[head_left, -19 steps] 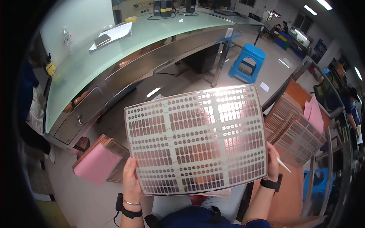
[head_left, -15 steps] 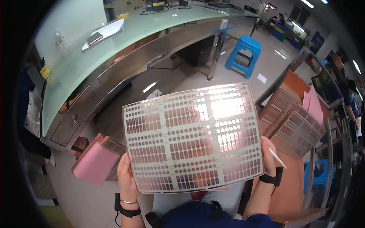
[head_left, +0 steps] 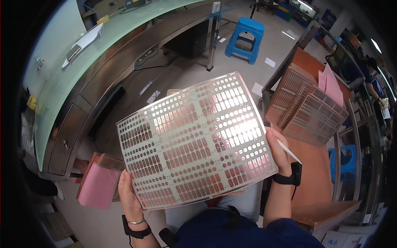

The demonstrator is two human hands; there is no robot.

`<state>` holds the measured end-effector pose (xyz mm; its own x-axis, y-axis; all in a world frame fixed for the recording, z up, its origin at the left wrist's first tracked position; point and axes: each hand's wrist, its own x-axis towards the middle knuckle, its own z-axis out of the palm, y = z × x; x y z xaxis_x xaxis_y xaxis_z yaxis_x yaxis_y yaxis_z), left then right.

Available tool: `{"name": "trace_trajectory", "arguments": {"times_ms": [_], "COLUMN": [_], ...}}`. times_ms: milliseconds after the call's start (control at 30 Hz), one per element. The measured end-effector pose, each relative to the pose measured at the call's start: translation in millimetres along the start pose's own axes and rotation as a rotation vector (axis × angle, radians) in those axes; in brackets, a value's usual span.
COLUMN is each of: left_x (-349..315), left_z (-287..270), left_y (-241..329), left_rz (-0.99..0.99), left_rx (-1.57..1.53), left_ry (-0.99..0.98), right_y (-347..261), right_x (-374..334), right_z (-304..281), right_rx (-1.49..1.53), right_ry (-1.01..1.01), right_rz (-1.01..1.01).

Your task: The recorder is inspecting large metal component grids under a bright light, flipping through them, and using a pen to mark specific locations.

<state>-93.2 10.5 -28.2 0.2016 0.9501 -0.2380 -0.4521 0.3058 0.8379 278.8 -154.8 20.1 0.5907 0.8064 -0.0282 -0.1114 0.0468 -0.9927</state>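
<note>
A large circuit board panel (head_left: 194, 142), pale with rows of shiny copper-coloured round and oblong pads, is held up before me, its right side tilted higher. My left hand (head_left: 129, 196) grips its lower left edge. On the right edge, my right hand (head_left: 279, 151) closes round the panel, the fingers hidden beneath. A slim white pen-like stick (head_left: 289, 151) juts out of that same hand, pointing down to the right. Bright glare covers the pads on the panel's right half.
Left stands a glass-topped desk (head_left: 53, 97) with a phone (head_left: 74, 52) on papers. Below it, a pink sheet (head_left: 99, 186) covers stacked panels. More panels (head_left: 316, 118) and pink sheets (head_left: 331, 87) lean on a brown bench (head_left: 310, 165) at right. A blue stool (head_left: 246, 39) stands ahead; a person (head_left: 374, 78) is far right.
The panel has shifted left and tilted, its right side rising. Both hands keep their hold. The surroundings have slid left and the glare has moved across the pads.
</note>
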Motion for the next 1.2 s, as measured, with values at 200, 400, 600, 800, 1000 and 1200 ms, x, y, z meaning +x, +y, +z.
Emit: {"name": "trace_trajectory", "arguments": {"times_ms": [200,400,600,800,1000,1200], "left_x": [-1,9,-5,-17,-18,-10], "left_z": [-8,3,44,32,31,18], "left_y": [14,21,-1,-17,-25,-34], "left_rz": [0.151,0.598,0.305,-0.141,-0.166,-0.158], "left_rx": [0.079,0.138,0.1,-0.308,-0.351,-0.307], "left_ry": [-0.029,-0.072,-0.14,-0.268,-0.203,-0.232], "right_y": [6,-11,39,30,12,-24], "right_x": [3,24,69,44,27,18], "right_z": [-11,-17,-47,-2,9,44], "right_rx": [0.016,0.061,1.109,1.431,1.276,1.1], "right_ry": [-0.017,0.075,-0.727,-0.447,-0.136,-0.038], "right_rz": [-0.089,-0.452,0.13,-0.062,-0.056,-0.06]}}
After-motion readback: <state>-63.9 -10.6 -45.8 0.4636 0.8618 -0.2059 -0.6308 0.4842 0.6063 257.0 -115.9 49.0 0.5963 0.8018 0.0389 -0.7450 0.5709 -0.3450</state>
